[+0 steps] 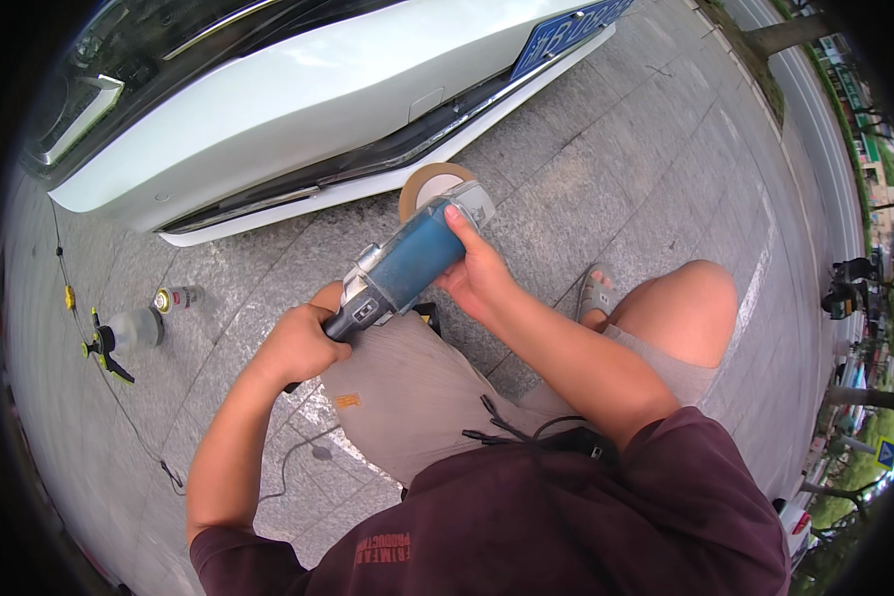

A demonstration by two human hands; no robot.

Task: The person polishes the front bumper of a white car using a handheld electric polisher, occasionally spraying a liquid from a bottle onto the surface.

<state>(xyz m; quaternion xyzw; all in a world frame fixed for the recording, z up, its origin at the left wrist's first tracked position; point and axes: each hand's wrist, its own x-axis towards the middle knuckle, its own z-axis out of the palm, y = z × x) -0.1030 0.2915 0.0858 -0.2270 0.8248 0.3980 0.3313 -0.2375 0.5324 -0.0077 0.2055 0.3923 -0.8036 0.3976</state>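
Observation:
Both hands hold a blue angle polisher (416, 257) slantwise in front of my knees. My left hand (298, 346) wraps around its black rear handle. My right hand (477, 264) cups the front of the blue body, thumb on top near the metal gear head. A round pad (433, 188), pale in the middle with a tan rim, shows beyond the head. It lies close to the lower edge of a white car's bumper (268, 112) in this view; whether they touch I cannot tell. The handle's rear end is partly hidden by my left hand.
On the grey paving (536, 216) to the left stand a clear pump sprayer (135, 332) and a metal can (179, 299). A thin cord (130, 417) with a yellow piece (69, 298) runs past them. Another cable (290, 451) lies beside my thigh. A road (804, 97) borders the paving at right.

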